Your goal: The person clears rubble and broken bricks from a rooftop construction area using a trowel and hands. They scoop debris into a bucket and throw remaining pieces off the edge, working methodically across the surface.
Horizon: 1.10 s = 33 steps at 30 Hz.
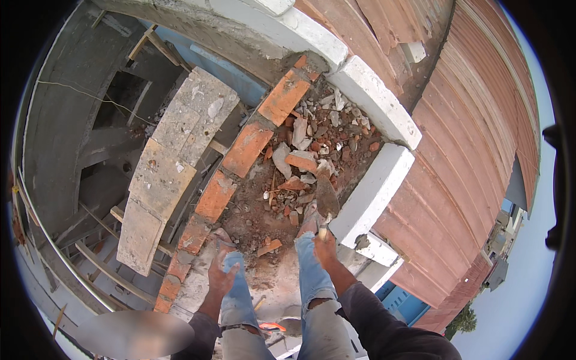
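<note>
My right hand point(325, 249) is wrapped round the handle of a trowel point(327, 198). The trowel's mortar-caked blade points away from me, over the edge of a rubble heap point(324, 141) of broken brick and mortar lumps. Beside my left knee hangs my left hand point(222, 275), its fingers apart and nothing in them. A row of orange bricks point(246, 149) with mortar joints curves along the left of the rubble. On the right side stand white blocks point(373, 195), close to the trowel.
Left of the brick row, worn scaffold boards point(159, 177) lie above a deep drop with poles point(105, 273). Past the white blocks slopes a rusty corrugated metal roof point(456, 180). Near my legs lies an orange-red object point(273, 327). A blurred patch covers the lower left.
</note>
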Available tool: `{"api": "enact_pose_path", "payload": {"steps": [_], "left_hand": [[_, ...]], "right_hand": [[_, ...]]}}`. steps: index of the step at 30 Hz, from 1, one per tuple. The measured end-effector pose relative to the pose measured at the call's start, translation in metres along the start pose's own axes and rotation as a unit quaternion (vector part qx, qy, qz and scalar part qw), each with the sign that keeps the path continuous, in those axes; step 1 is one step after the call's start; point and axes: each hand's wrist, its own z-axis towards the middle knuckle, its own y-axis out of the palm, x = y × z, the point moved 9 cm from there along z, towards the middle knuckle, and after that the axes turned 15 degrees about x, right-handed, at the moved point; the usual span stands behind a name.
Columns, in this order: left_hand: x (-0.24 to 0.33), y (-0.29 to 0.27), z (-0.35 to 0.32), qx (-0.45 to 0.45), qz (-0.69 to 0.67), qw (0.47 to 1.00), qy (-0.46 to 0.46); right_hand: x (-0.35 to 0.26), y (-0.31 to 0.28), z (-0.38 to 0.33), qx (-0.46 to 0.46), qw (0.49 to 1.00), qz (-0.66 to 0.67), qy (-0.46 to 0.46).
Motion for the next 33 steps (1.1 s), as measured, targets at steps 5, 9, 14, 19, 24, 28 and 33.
{"api": "enact_pose_path", "payload": {"steps": [5,9,14,19,24,28,33], "left_hand": [[0.126,0.169,0.078,-0.032,0.04,0.998,0.038],[0.22,0.246,0.168,0.031,0.13,0.982,0.134],[0.25,0.307,0.228,0.023,0.193,0.979,0.066],[0.256,0.35,0.216,-0.027,0.287,0.951,0.11],[0.258,0.357,0.205,-0.06,0.276,0.946,0.16],[0.243,0.346,0.198,-0.113,0.218,0.958,0.151],[0.219,0.314,0.185,-0.122,0.159,0.976,0.089]], "right_hand": [[-0.054,-0.048,0.168,0.149,0.984,0.005,-0.101],[-0.09,-0.046,0.254,0.126,0.986,0.098,-0.042],[-0.089,-0.009,0.27,0.066,0.991,0.092,-0.07],[-0.077,0.036,0.241,0.0,0.986,0.014,-0.165],[-0.087,0.061,0.213,-0.137,0.967,-0.059,-0.207],[-0.097,0.074,0.188,-0.21,0.944,-0.127,-0.222],[-0.085,0.078,0.147,-0.215,0.932,-0.151,-0.25]]}}
